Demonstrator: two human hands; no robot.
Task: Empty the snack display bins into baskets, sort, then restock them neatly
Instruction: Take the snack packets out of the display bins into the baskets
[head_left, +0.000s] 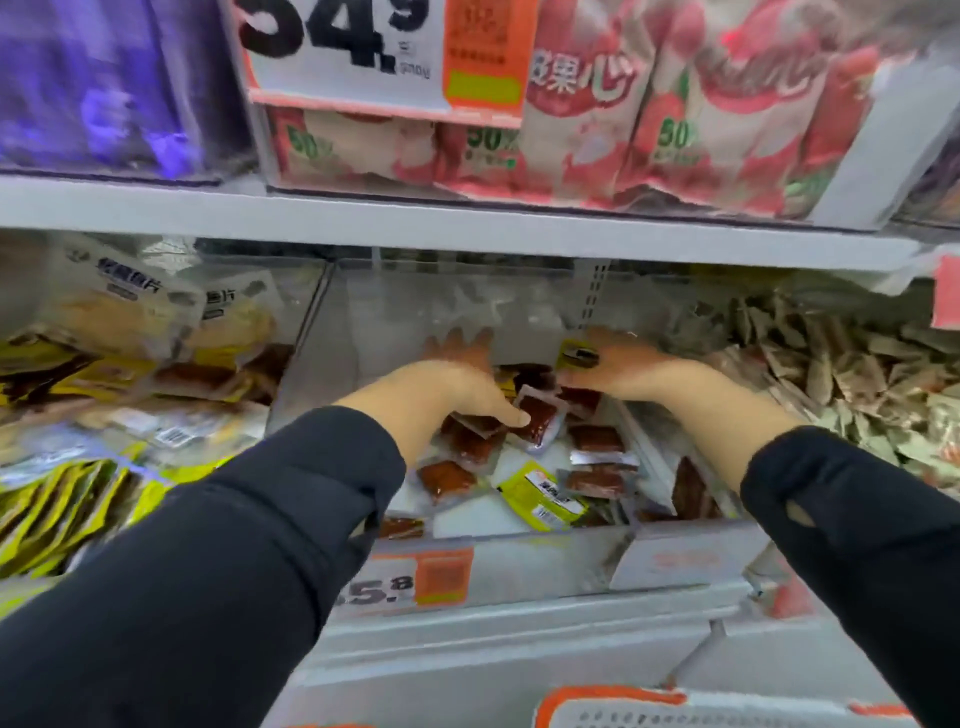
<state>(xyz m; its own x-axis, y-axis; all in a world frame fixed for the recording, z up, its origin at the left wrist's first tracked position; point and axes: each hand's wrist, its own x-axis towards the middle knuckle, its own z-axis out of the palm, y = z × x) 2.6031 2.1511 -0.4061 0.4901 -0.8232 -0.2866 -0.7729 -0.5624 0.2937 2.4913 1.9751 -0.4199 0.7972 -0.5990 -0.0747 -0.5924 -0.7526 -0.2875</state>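
Hands in clear bin (332, 364); L hand (447, 384) open on red packets (537, 418); R hand (618, 366) pinches yellow packet (574, 355).

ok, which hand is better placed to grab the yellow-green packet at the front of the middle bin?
Left, probably. The left hand sits over the red packets, thumb on one, closer to the yellow-green packet at the front. The right hand reaches deeper toward the back of the clear bin.

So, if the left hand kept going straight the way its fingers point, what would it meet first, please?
Probably the clear back wall of the middle bin: the left hand points deeper in, above the red packets. Depth is hard to judge here.
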